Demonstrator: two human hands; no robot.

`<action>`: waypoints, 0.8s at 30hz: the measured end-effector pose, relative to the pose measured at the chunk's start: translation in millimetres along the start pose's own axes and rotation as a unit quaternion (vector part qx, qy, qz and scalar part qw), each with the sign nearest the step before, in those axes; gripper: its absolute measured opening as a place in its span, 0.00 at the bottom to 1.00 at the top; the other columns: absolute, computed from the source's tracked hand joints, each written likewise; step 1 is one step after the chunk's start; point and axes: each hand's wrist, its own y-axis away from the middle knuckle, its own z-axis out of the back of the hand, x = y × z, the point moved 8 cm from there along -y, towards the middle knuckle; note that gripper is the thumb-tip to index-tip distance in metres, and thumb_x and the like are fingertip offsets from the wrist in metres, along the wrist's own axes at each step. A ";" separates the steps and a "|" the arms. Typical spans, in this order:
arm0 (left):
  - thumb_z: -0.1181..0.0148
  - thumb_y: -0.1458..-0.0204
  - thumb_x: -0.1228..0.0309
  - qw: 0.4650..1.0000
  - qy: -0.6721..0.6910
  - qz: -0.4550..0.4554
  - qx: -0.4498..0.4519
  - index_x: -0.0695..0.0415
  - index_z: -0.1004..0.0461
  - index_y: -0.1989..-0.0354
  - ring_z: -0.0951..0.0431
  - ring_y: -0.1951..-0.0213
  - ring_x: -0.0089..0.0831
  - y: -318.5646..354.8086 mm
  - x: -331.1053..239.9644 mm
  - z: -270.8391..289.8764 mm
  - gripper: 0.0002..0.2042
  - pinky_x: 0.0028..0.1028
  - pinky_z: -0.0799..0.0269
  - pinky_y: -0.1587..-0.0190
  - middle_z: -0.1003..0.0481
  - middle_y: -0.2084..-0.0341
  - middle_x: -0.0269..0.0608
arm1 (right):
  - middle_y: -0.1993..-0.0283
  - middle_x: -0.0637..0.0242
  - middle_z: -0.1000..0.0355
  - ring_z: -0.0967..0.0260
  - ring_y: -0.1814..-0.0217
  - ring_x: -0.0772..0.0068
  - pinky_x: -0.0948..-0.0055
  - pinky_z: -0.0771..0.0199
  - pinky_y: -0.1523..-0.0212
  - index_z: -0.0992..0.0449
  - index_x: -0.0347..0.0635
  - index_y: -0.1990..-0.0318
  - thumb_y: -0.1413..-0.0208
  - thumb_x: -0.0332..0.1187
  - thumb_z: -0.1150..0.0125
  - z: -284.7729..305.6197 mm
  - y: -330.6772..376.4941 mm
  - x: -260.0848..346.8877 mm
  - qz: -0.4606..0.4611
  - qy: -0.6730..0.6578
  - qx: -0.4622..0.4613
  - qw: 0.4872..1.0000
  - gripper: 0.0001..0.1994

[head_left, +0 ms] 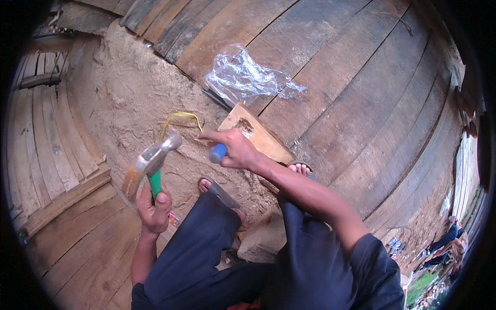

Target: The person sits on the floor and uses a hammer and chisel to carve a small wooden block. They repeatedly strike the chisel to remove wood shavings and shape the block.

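Presently, the left hand [154, 211] grips a hammer [154, 159] by its green handle, its metal head at nine o'clock from the right hand [237, 147]. This right hand is closed around a blue handle [218, 153], index finger stretched out. A hollowed wooden block [269, 142] lies at its two o'clock, clear plastic [245, 77] at twelve.

At nine o'clock, the hammer [156, 155] shows a shiny metal head, rusty-brown toward one end, and a smooth, plastic-looking green grip [154, 183]. Near the centre are a blue plastic-looking handle [218, 153] with a soft gloss and a matt wooden block [271, 142], roughly hollowed. Crumpled clear plastic film [243, 77] glistens at twelve on dull, worn wooden boards [320, 72]; matt dark cloth trousers [196, 253] lie toward seven.
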 end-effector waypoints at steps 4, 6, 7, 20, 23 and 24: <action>0.47 0.42 0.46 0.998 -0.053 -0.020 -0.004 0.59 0.38 0.71 0.41 0.88 0.14 -0.3 -2.8 -4.6 0.24 0.18 0.47 0.88 0.39 0.86 0.30 | 0.76 0.61 0.28 0.27 0.72 0.56 0.62 0.27 0.68 0.25 0.38 0.54 0.69 0.29 0.40 -1.7 0.5 1.8 0.044 -0.007 0.007 0.999 0.26; 0.46 0.42 0.50 0.997 -0.073 -0.016 0.017 0.59 0.36 0.72 0.39 0.86 0.18 2.4 -1.4 -5.7 0.21 0.21 0.45 0.85 0.37 0.85 0.31 | 0.75 0.61 0.27 0.27 0.72 0.55 0.61 0.28 0.68 0.25 0.36 0.55 0.70 0.32 0.39 -5.0 -0.4 4.2 0.074 -0.008 0.021 0.997 0.26; 0.46 0.42 0.55 0.996 -0.076 -0.019 0.031 0.59 0.34 0.72 0.37 0.84 0.21 6.9 2.2 -2.0 0.18 0.24 0.42 0.82 0.36 0.84 0.32 | 0.75 0.60 0.27 0.26 0.71 0.55 0.61 0.28 0.68 0.25 0.36 0.55 0.70 0.32 0.39 -3.5 -1.9 7.2 0.071 0.009 0.032 0.997 0.26; 0.38 0.56 0.73 0.918 -0.332 -0.187 0.108 0.63 0.29 0.65 0.22 0.77 0.41 9.8 -24.5 -14.2 0.11 0.34 0.29 0.74 0.25 0.76 0.45 | 0.79 0.53 0.29 0.28 0.74 0.47 0.55 0.29 0.71 0.26 0.37 0.67 0.75 0.28 0.43 7.7 -11.3 4.5 0.010 -0.038 -0.001 0.999 0.18; 0.37 0.55 0.70 0.942 -0.301 -0.120 0.091 0.63 0.29 0.65 0.22 0.76 0.41 9.2 -11.5 -10.0 0.12 0.34 0.30 0.73 0.26 0.76 0.45 | 0.80 0.55 0.29 0.28 0.75 0.49 0.57 0.29 0.72 0.26 0.38 0.69 0.73 0.29 0.43 3.5 -8.3 -2.3 0.017 -0.030 0.002 0.999 0.16; 0.37 0.55 0.69 0.940 -0.307 -0.113 0.093 0.63 0.29 0.65 0.22 0.77 0.41 6.8 -10.5 -10.3 0.13 0.34 0.30 0.73 0.26 0.76 0.45 | 0.80 0.58 0.29 0.27 0.76 0.53 0.59 0.28 0.73 0.26 0.38 0.68 0.71 0.31 0.42 3.2 -7.8 -4.4 0.021 -0.021 0.009 1.000 0.16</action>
